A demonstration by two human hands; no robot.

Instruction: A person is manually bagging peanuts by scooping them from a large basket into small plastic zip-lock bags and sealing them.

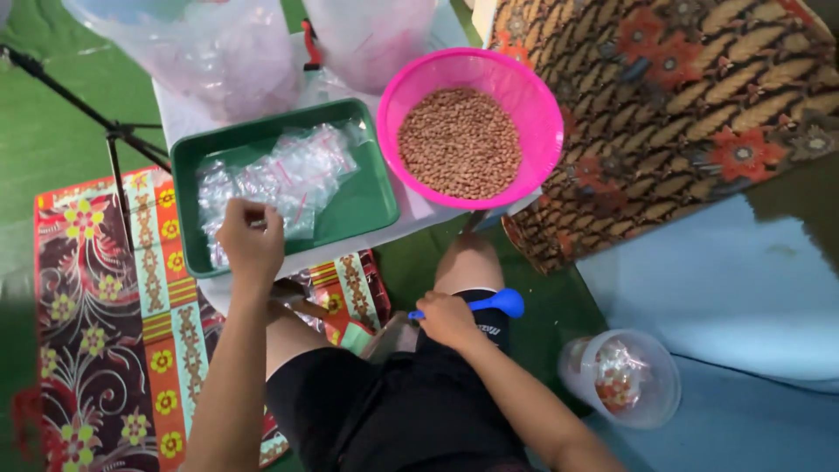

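Here, left hand [251,240] fingers pinching clear packets [271,179] in green tray [363,210]; right hand [446,319] clenched on blue scoop [498,303].

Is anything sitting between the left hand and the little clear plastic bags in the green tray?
Nothing visible does. The left hand is over the near edge of the green rectangular plastic tray, right at the pile of small clear plastic bags. Whether its fingers already pinch one cannot be told.

My left hand [251,240] reaches over the near rim of the green tray [367,205], fingers closed on the small clear plastic bags [280,175] heaped inside. My right hand [447,320] grips a blue spoon [489,303], lying level across my knee.
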